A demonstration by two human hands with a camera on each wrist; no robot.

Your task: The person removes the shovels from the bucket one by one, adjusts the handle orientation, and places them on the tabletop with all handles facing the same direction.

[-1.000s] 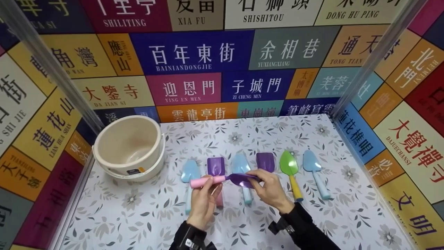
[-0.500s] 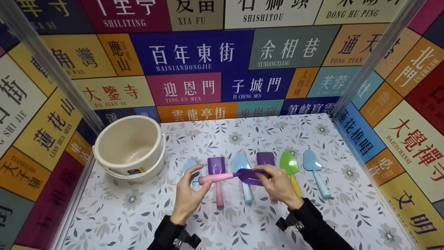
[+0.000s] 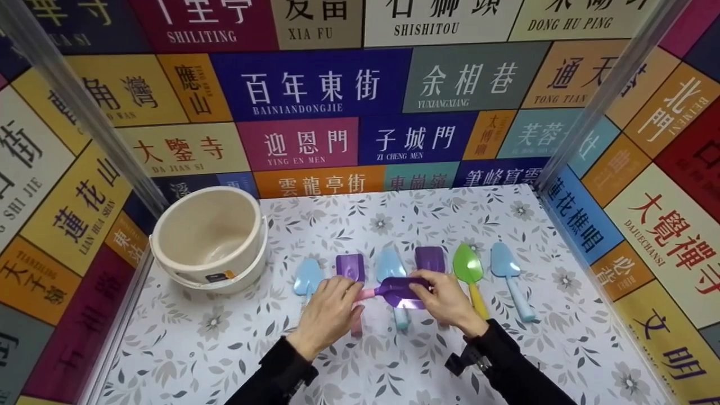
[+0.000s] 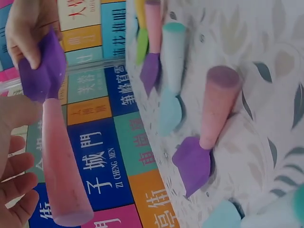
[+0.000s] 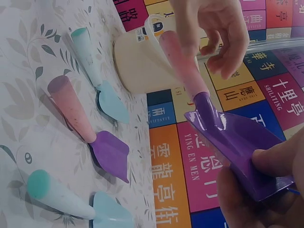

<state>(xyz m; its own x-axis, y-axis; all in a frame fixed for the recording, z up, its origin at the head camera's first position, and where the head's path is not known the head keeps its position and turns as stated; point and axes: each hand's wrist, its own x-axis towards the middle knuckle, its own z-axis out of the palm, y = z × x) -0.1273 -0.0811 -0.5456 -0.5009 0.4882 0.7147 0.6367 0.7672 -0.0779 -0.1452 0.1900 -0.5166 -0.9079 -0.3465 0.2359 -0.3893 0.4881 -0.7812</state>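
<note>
My right hand [image 3: 450,304] pinches the purple blade of a hand trowel [image 3: 399,291] between thumb and fingers. The trowel is held level above the table, its pink handle pointing left. Over that handle is my left hand [image 3: 326,315], which hides most of it in the head view. In the right wrist view the left thumb overlaps the pink handle [image 5: 178,57], while the other fingers hang apart from it, loosely bent. Below the hands lie a purple trowel [image 3: 350,266] with a pink handle and a light blue trowel [image 3: 388,261].
A cream bucket [image 3: 180,228] with a white bail stands at the back left. More trowels lie in the row: a light blue one [image 3: 308,274], a purple one [image 3: 430,257], a green one [image 3: 468,264] and another light blue one [image 3: 505,260]. Printed walls enclose the floral-patterned table [image 3: 214,360].
My left hand let go of the pink handle, spread its fingers at the handle's end, then came over the handle from above. My right hand keeps pinching the blade, having shifted slightly right.
</note>
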